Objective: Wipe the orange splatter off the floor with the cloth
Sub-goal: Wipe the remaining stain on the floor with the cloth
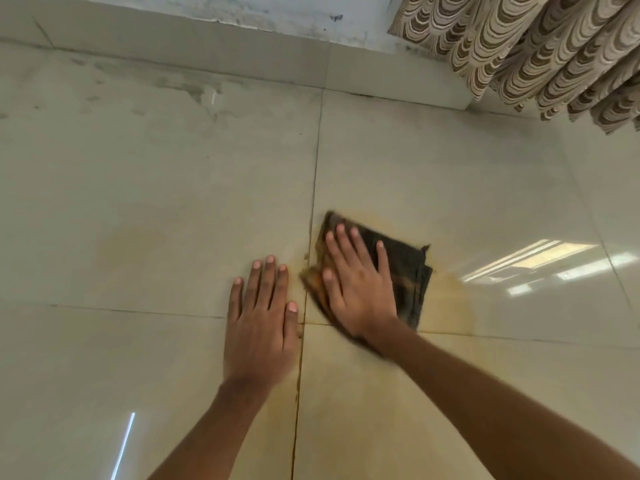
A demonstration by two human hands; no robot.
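Under the right hand (358, 289) a large part of the dark folded cloth (407, 268) is hidden, and the wrist is blurred. This hand lies flat, with straight fingers pressing the cloth on the floor (156, 185). Pale orange splatter (450, 296) shows around the cloth, mostly on its right. Just left of the cloth, the left hand (259, 327) rests open and flat on the tiles.

Light: bright, even, soft across the pale floor (138, 174).
Glare: 1 window-shaped reflection right of the right hand (360, 292) fingers (360, 249); 1 thin streak well below the left hand (259, 327) fingers (269, 282).
Shadows: faint, soft-edged, close under both hands.
Blur: right wrist and cloth (408, 271) edges smeared; left fingers sharper.
Distortion: lines bow beyond the fingertips, toward the curtain (536, 53).
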